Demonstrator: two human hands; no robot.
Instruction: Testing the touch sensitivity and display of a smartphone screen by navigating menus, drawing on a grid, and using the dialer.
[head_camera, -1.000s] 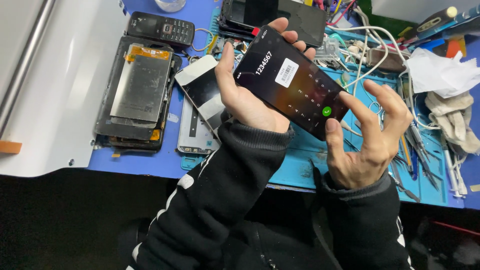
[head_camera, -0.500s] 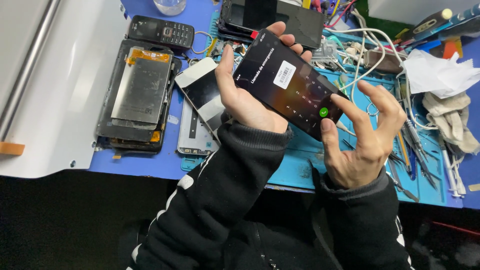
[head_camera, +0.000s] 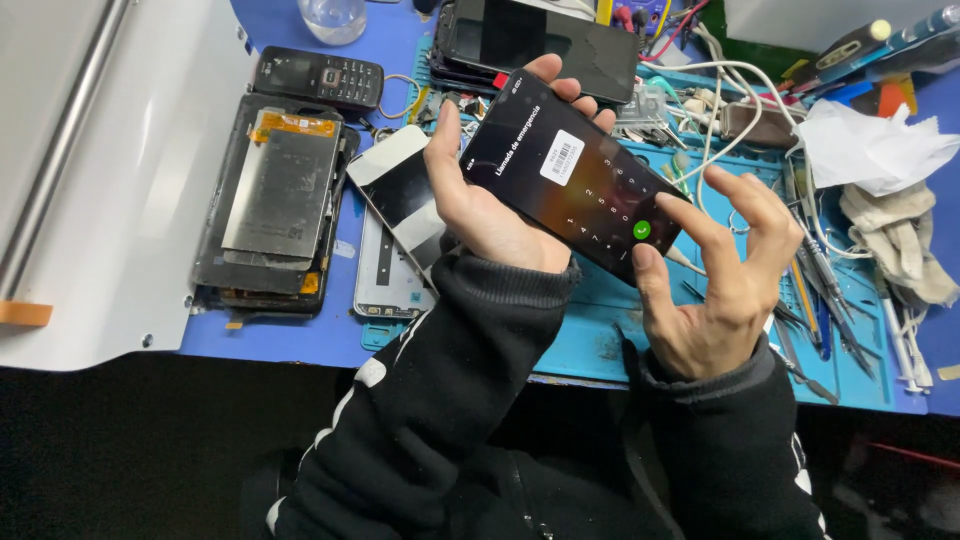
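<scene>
Smartphone (head_camera: 570, 185), black with its screen lit to a dial pad and a white sticker on the glass, is held slanted above the teal work mat (head_camera: 600, 340). Its top end points away from the person; its lower end hangs over the mat's middle. The left hand (head_camera: 495, 205) cradles it from beneath, palm up: the thumb lies along the near long edge and the fingertips (head_camera: 560, 82) curl over the far edge, a firm wrap around the body. The right hand (head_camera: 725, 275) sits just right of the phone's lower end, holding nothing, fingers spread and bent like a claw, with the thumb tip touching the screen's lower corner beside a green button. Both forearms, in black sleeves with white marks, rise from the near edge of the mat.
</scene>
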